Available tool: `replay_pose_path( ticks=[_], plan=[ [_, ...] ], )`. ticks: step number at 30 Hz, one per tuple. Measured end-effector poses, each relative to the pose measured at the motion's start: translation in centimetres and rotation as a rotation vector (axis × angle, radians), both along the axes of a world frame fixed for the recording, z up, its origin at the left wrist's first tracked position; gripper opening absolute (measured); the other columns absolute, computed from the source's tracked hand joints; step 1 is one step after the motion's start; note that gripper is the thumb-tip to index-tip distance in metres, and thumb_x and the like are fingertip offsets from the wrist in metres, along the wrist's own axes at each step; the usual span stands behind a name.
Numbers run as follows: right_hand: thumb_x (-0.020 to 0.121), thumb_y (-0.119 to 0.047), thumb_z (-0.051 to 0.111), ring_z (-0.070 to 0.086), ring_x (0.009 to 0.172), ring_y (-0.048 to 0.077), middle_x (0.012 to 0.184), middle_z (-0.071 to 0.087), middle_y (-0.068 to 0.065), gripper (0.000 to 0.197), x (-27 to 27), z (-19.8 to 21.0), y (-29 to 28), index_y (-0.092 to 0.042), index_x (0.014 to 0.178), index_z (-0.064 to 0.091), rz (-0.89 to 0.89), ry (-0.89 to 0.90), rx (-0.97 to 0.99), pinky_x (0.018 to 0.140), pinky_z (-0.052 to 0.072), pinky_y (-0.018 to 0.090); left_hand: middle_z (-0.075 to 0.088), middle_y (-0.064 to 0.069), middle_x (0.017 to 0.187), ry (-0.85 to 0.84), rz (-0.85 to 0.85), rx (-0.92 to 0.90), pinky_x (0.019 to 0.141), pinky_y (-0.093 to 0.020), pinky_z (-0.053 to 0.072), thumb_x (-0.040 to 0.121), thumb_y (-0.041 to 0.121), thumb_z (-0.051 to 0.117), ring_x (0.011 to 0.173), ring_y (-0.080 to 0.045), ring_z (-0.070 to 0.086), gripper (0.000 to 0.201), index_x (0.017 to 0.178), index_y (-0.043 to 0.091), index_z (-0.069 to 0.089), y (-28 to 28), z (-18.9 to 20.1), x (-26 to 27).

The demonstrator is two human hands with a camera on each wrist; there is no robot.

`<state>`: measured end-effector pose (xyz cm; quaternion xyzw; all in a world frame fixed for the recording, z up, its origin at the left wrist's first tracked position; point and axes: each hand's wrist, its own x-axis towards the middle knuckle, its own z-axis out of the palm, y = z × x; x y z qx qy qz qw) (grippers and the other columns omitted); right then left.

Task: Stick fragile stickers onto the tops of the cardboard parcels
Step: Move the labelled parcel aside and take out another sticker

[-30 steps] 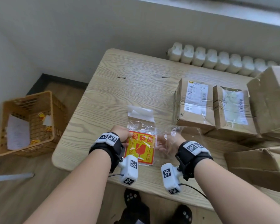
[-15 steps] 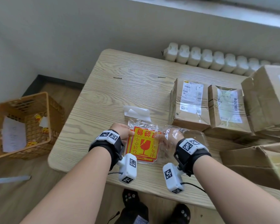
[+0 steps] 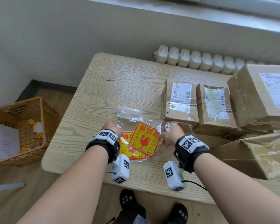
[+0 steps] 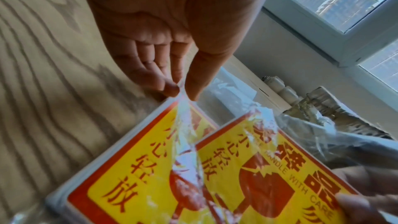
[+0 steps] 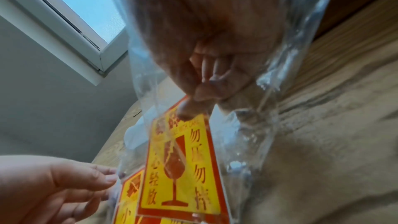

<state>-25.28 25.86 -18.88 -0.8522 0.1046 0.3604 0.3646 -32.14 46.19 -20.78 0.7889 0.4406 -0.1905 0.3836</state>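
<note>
A clear plastic bag point(image 3: 132, 120) with a stack of yellow-and-red fragile stickers point(image 3: 128, 152) lies near the table's front edge. My left hand point(image 3: 113, 128) pinches the bag's film point(image 4: 183, 108) between thumb and fingers point(image 4: 172, 89). My right hand point(image 3: 166, 135) reaches inside the bag and pinches the top edge of one fragile sticker point(image 3: 144, 139), which is lifted and tilted over the stack point(image 4: 129, 168). The right wrist view shows that pinch point(image 5: 191, 106) on the sticker point(image 5: 181, 168). Cardboard parcels point(image 3: 179, 101) point(image 3: 215, 104) point(image 3: 262, 94) stand at the back right.
A flattened cardboard box point(image 3: 257, 152) lies at the right, close to my right forearm. An orange basket point(image 3: 31, 107) with paper scraps stands on the floor at the left. A white radiator point(image 3: 192, 60) runs behind the wooden table point(image 3: 95, 97). A loose clear strip point(image 3: 128, 111) lies beyond the bag.
My right hand has drawn one sticker up off the stack and tilted it to the right. The left hand still pinches the bag at the stack's left.
</note>
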Motion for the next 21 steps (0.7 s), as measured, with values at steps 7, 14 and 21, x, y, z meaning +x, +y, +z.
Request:
replay_pose_path(
  ticks=[7, 14, 21],
  plan=[
    [0.088, -0.010, 0.057, 0.064, 0.053, 0.017, 0.047, 0.060, -0.002, 0.025, 0.5, 5.3, -2.7, -0.020, 0.065, 0.061, 0.066, -0.180, -0.038, 0.065, 0.056, 0.035, 0.071, -0.017, 0.092, -0.125, 0.012, -0.011, 0.080, -0.038, 0.055, 0.075, 0.015, 0.064, 0.088, -0.033, 0.068, 0.022, 0.093, 0.005, 0.071, -2.1, 4.4, 2.7],
    [0.092, -0.014, 0.057, 0.062, 0.078, 0.019, 0.079, 0.062, -0.001, 0.015, 1.0, 11.0, -7.0, -0.021, 0.083, 0.066, 0.123, -0.364, -0.069, 0.072, 0.053, 0.029, 0.062, -0.003, 0.066, -0.311, -0.087, -0.090, 0.057, -0.022, 0.045, 0.083, 0.010, 0.061, 0.063, -0.019, 0.057, 0.016, 0.071, 0.017, 0.069, -7.7, 11.2, 4.6],
    [0.090, -0.012, 0.054, 0.065, 0.075, 0.017, 0.080, 0.062, -0.003, 0.014, 1.9, 15.3, -12.0, -0.023, 0.082, 0.055, 0.041, -0.529, -0.017, 0.059, 0.052, 0.028, 0.065, -0.006, 0.085, -0.332, -0.227, -0.250, 0.046, -0.020, 0.042, 0.086, 0.009, 0.064, 0.061, -0.011, 0.054, 0.014, 0.098, 0.014, 0.068, -13.1, 15.4, 5.4]
  ],
)
